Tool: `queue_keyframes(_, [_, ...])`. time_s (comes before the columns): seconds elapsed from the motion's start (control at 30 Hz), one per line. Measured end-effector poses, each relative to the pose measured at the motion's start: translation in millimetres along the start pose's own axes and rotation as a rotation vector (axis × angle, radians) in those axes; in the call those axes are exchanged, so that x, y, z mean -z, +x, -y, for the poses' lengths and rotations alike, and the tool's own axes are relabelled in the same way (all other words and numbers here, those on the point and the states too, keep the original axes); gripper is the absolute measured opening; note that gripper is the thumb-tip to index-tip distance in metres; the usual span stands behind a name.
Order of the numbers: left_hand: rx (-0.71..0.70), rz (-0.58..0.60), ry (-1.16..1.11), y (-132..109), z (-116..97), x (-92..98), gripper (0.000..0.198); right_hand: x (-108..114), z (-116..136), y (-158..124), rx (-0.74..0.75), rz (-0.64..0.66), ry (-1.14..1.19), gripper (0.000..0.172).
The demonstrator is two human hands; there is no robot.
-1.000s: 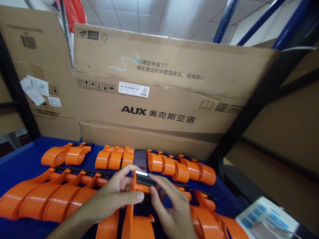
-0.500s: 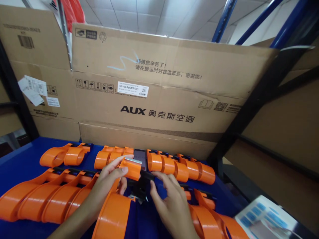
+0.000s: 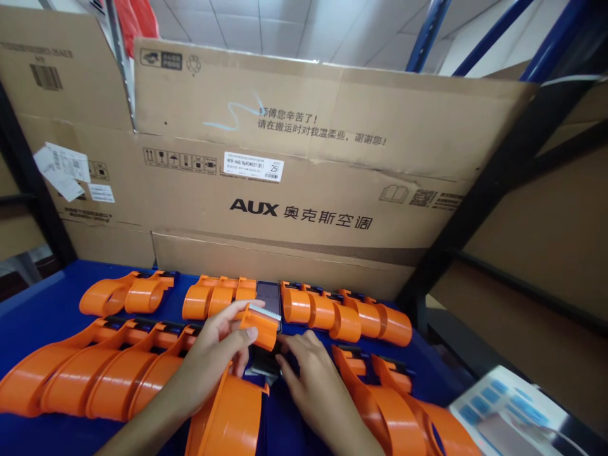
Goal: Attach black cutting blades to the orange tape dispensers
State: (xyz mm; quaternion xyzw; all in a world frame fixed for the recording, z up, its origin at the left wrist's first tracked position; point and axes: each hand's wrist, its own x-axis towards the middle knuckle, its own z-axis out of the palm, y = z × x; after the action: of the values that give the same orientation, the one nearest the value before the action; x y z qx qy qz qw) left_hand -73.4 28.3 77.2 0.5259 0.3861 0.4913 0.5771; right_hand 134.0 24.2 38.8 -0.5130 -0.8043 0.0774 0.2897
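My left hand (image 3: 225,335) is closed on an orange plastic tape dispenser (image 3: 260,327), thumb on its front face. A serrated metal blade (image 3: 265,311) runs along the dispenser's top edge, and its wide curved orange body (image 3: 232,415) hangs down below the hand. Close against the dispenser's right side is my right hand (image 3: 308,367), its thumb and fingers bent together around a small black part (image 3: 272,348), mostly hidden behind the fingers. Beneath the two hands lie some dark and shiny small pieces (image 3: 266,366), hard to make out.
Several orange tape dispensers (image 3: 114,386) stand in rows on the blue table (image 3: 33,297), left, right (image 3: 396,411) and behind. A phone (image 3: 268,296) leans at the back before a large cardboard panel (image 3: 304,253). A white box with blue print (image 3: 510,411) sits at the right.
My right hand has moved left, up to the dispenser, bringing the black part against it. My left hand has shifted slightly right with the dispenser.
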Motion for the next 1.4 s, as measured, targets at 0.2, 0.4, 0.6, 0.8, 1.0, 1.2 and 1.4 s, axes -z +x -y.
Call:
queue_keyframes(0.2, [0.012,0.001,0.015,2,4,0.6,0.055,3,-1,-2,-0.010,-0.046,0.071,0.025])
queue_keyframes(0.4, [-0.005,0.034,-0.011,0,6,-1.8,0.055,13,4,-3,-0.029,-0.262,0.255,0.022])
queue_keyframes(0.6, [0.011,0.255,-0.065,-6,9,-6.6,0.032,16,14,-5,-0.095,-0.274,0.559,0.023])
queue_keyframes(0.8, [0.050,0.358,-0.101,-8,10,-6.4,0.033,15,15,-5,-0.158,-0.216,0.763,0.026])
queue_keyframes(1.0, [0.041,0.359,-0.152,-6,6,-8.9,0.023,14,19,-6,-0.184,-0.247,0.800,0.022])
queue_keyframes(1.2, [0.043,0.336,-0.165,-5,2,-11.5,0.024,14,25,-4,-0.178,-0.258,0.848,0.018])
queue_keyframes(1.4, [0.052,0.316,-0.214,-6,2,-11.4,0.025,14,25,-4,-0.202,-0.234,0.933,0.018])
